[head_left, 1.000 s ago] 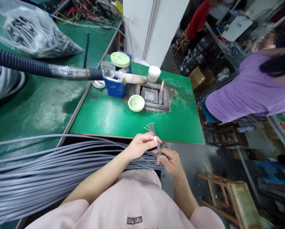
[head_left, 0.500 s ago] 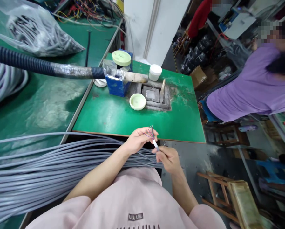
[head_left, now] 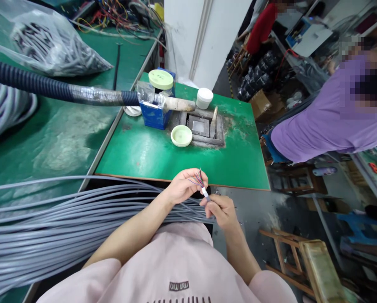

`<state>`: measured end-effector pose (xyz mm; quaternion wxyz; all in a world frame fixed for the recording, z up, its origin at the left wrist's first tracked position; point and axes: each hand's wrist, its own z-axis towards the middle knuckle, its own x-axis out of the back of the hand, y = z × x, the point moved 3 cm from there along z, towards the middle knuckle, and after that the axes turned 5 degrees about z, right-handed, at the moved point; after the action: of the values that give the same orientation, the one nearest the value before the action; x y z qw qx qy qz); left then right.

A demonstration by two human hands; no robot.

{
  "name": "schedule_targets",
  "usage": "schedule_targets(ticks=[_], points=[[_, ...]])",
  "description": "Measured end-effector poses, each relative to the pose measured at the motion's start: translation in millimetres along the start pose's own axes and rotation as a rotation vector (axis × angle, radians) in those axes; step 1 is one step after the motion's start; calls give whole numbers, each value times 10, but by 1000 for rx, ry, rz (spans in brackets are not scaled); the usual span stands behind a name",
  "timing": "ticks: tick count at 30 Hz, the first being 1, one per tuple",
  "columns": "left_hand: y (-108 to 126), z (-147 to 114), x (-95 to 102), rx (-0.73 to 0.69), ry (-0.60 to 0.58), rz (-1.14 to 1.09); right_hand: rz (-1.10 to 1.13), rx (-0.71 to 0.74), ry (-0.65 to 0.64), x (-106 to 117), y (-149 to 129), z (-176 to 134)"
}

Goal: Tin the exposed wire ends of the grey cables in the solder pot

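Note:
Between my hands is the end of a grey cable [head_left: 206,195], with a white band and thin coloured wires [head_left: 200,180] fanning out at its tip. My right hand [head_left: 221,209] pinches the grey sheath just below the white band. My left hand [head_left: 185,185] is closed around the wires, fingertips among the loose strands. Which strands it grips is too small to tell. To the left, a thick bundle of grey cables [head_left: 81,219] runs across and passes under my left forearm.
Ahead on the green table [head_left: 138,155] are a solder pot [head_left: 200,126], a pale green dish [head_left: 181,136], a white tub [head_left: 204,97] and a blue box [head_left: 155,114]. A ribbed hose [head_left: 93,93] crosses from the left. A person in purple [head_left: 327,113] is at right; wooden stools [head_left: 320,269] stand lower right.
The wires at the cable tip have shifted slightly in my left fingers. My right hand keeps its pinch. The view has moved a little, and the person in purple has shifted slightly.

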<state>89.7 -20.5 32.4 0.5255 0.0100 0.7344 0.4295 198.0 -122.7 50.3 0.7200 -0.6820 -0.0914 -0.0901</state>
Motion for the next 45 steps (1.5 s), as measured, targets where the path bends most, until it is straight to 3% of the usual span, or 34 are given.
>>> schedule_targets(ticks=[7, 11, 17, 23, 28, 33, 37, 45], points=[[0, 24, -1, -27, -30, 8, 130, -83, 13, 9, 73, 2], [-34, 46, 14, -34, 73, 42, 271, -94, 157, 32, 97, 60], [-117, 66, -17, -33, 184, 136, -6, -15, 341, 11, -14, 241], [-214, 59, -6, 15, 212, 30, -141, 116, 424, -10, 6, 326], [-164, 65, -38, -100, 271, 89, -122, 267, 481, 33, 23, 352], [-136, 53, -21, -197, 312, 223, -272, 415, 505, 81, -36, 350], [-164, 29, 23, -219, 331, 303, -297, 350, 509, 102, -2, 340], [-79, 25, -18, -186, 358, 399, -62, 113, 551, 155, 17, 378]])
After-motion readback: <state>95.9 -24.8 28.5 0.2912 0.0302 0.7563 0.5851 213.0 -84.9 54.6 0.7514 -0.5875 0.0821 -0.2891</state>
